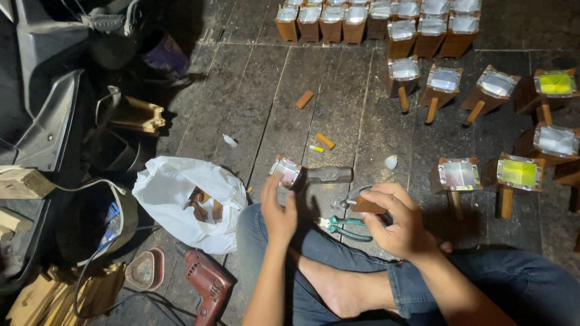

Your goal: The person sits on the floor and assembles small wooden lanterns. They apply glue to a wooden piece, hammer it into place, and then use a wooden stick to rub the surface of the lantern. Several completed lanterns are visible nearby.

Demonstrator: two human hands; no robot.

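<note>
Around the seated person the dark floor (338,102) is crowded. Rows of small wooden boxes (403,29) with shiny film tops fill the far side, and more of them on short pegs, two with yellow tops (554,84), spread to the right. A white bag (181,193) with wood pieces inside lies to the left, a red drill (206,282) below it near the knee, and a dark bucket (90,217) with a cable further left. Loose pegs (304,99) and small scraps lie scattered on the floor ahead.

The left hand (278,212) is half open, fingers reaching up to a box (286,172) with a glossy top that lies just beyond them, touching its near edge. A dark block (329,175) lies right beside that box. The right hand (396,220) is curled around a brown wooden piece (365,206) with a metal part at its left end. Green-handled pliers (345,227) lie on the floor between the two hands, just above the jeans.
</note>
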